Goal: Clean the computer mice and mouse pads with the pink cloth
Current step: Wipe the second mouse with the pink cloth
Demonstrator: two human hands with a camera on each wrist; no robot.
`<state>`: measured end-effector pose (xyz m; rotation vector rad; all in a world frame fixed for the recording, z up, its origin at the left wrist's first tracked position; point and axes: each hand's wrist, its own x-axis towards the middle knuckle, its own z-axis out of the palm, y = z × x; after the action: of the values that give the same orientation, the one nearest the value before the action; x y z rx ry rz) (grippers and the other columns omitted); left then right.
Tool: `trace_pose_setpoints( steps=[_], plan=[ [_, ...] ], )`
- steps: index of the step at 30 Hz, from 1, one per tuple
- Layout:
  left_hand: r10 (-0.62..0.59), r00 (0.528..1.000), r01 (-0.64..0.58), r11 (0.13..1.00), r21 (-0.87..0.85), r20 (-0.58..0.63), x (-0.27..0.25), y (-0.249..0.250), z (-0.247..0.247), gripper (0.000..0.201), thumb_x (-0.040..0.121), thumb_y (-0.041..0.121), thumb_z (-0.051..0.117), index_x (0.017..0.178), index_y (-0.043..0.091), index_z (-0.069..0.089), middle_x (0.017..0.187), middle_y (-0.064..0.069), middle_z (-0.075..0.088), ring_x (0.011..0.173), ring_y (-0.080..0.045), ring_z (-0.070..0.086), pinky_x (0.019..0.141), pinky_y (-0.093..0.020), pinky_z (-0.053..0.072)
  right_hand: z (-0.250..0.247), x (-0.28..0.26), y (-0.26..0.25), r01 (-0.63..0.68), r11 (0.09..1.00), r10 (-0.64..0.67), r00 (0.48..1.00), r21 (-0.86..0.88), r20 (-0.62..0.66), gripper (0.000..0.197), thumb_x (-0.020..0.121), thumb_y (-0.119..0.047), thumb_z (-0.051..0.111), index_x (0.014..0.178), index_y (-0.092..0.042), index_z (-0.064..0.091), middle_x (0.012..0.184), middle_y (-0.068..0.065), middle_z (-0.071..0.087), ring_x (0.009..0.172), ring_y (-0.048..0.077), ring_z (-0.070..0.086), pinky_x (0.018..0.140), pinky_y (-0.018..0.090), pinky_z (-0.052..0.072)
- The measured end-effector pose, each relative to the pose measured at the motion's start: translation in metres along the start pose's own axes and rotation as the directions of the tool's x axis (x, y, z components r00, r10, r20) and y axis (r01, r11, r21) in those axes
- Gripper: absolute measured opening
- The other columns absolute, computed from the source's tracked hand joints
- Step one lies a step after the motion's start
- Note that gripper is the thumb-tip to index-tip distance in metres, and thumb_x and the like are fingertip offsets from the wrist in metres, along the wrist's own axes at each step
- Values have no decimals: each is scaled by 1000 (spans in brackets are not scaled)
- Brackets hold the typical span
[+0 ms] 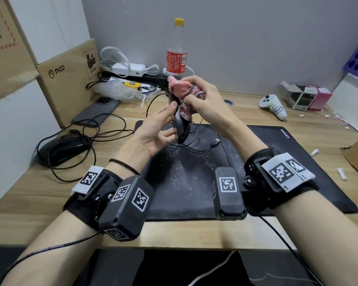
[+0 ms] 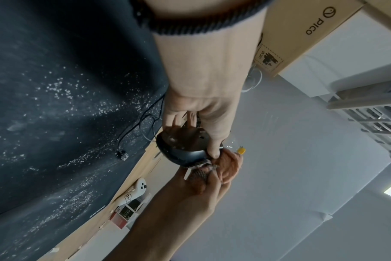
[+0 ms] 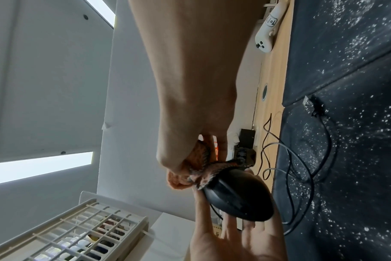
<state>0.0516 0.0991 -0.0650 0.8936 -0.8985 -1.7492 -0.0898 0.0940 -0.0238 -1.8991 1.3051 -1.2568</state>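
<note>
My left hand (image 1: 163, 122) holds a black wired mouse (image 1: 181, 129) upright above the desk, thumb and fingers curled round its sides. My right hand (image 1: 196, 93) grips the bunched pink cloth (image 1: 179, 87) and presses it against the mouse's upper end. In the left wrist view the mouse (image 2: 181, 148) shows its underside, with the cloth (image 2: 225, 169) just beyond it. The right wrist view shows the mouse (image 3: 237, 194) under the cloth (image 3: 190, 174). A second black mouse (image 1: 64, 148) lies at the left. Two black mouse pads (image 1: 182, 178) (image 1: 281, 157) lie side by side, dusted with white specks.
The mouse's cable and USB plug (image 1: 215, 142) trail onto the pad. A cola bottle (image 1: 177, 48), a phone (image 1: 96, 112), chargers and cardboard boxes (image 1: 66, 79) crowd the back left. A white controller (image 1: 272, 106) and small boxes (image 1: 306, 97) sit back right.
</note>
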Motion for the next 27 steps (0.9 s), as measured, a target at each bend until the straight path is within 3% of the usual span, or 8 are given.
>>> trace_pose_setpoints(
  steps=[2,4,9,13,19,21,24,27],
  plan=[
    [8,999,-9,1000,-11,-47,1,2,1,15,89,36,64,95,22,64,89,1,68,84,-22,66,94,-39,51,5,2,2,43,994,-40,999,-105,30,33,81,-6,54,109,-19,65,88,-21,56,74,-8,46,74,17,37],
    [19,996,-23,999,-45,-90,2,6,1,14,88,34,66,92,21,64,83,0,69,79,-22,68,90,-37,54,9,3,4,60,985,-60,998,-164,8,31,80,-8,54,105,-21,67,89,-18,57,76,-6,45,76,19,36],
    [3,987,-21,994,-109,-159,4,10,2,12,89,29,66,88,18,63,67,1,71,61,-13,67,64,-25,59,15,-2,3,114,962,-120,993,-248,-10,25,80,-5,56,93,-21,70,100,-1,62,85,7,51,74,9,35],
    [-71,993,45,965,-257,-95,2,11,4,31,96,32,55,77,8,62,63,-5,69,52,-12,67,52,-24,57,19,-10,5,136,963,-132,991,-233,31,22,80,-3,58,85,-19,72,95,5,57,83,10,53,74,7,36],
    [-78,983,42,976,-214,-164,0,14,6,34,99,32,48,78,9,59,51,-4,66,43,-13,64,42,-24,54,17,-20,11,160,965,-130,980,-206,151,31,78,2,58,75,-27,69,89,7,55,82,15,54,76,18,40],
    [-104,969,60,979,-196,-222,0,15,5,30,97,34,51,82,10,58,56,-5,67,47,-14,66,45,-26,55,17,-20,12,168,967,-133,974,-191,184,33,78,3,59,73,-28,68,87,-1,54,80,8,54,77,17,40],
    [-104,953,43,976,-212,-284,3,19,-2,34,93,39,58,115,14,59,91,-7,62,83,-15,62,69,-36,57,13,-25,16,162,965,-108,963,-208,248,34,75,6,56,70,-26,68,89,-5,58,81,-1,52,80,14,40],
    [-29,967,-41,963,-267,-254,1,33,-2,35,94,37,56,117,11,57,101,-9,62,85,-19,61,62,-37,57,15,-36,32,121,943,-9,941,-311,340,29,70,8,54,70,-15,72,88,4,59,81,-2,53,76,14,39]
  ],
)
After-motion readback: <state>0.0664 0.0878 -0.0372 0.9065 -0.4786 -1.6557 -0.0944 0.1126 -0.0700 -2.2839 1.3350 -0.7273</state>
